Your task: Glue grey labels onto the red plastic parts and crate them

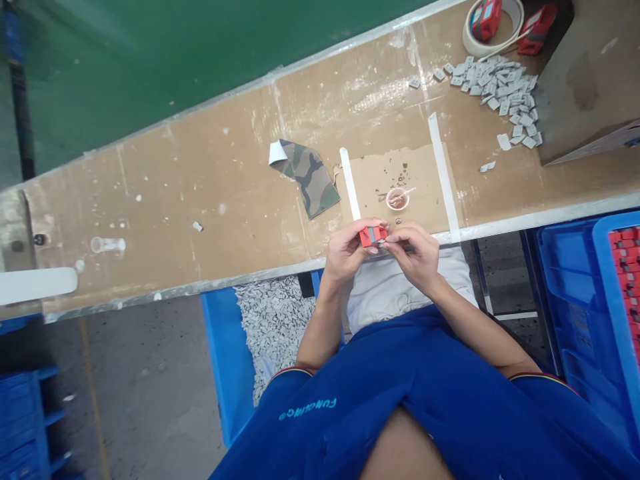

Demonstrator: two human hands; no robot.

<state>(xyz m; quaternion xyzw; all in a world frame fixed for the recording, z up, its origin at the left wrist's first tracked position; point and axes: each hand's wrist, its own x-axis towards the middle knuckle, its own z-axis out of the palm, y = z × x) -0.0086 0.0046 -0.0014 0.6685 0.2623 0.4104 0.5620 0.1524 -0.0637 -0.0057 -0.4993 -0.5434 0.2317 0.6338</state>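
Red-and-grey blocky plastic part held up at the near edge of the surface, two hands on it

One such part is in hand, at the near edge of the brown-covered surface. The left hand has its fingers closed around the part's left side, thumb below. The right hand has its fingers drawn nearly together at the right end; whether they grip the part itself or something small beside it, I cannot tell.

Beyond the hands are two white tape strips, one on each side of a tan sheet. On that sheet stands one small round white cup with reddish-brown contents, and one thin pale stick lies across it. A few dark specks are scattered behind the cup, and one small dark round bit is just in front of it.

Left of the strips lies one camouflage-patterned sheet, one corner white. Farther left is one clear tube-like piece.

At the far right are one cream tape roll and two more red parts: one inside the ring, one beside it. Small grey tiles spread below, too many to count. One blue crate at the right holds many red pieces.
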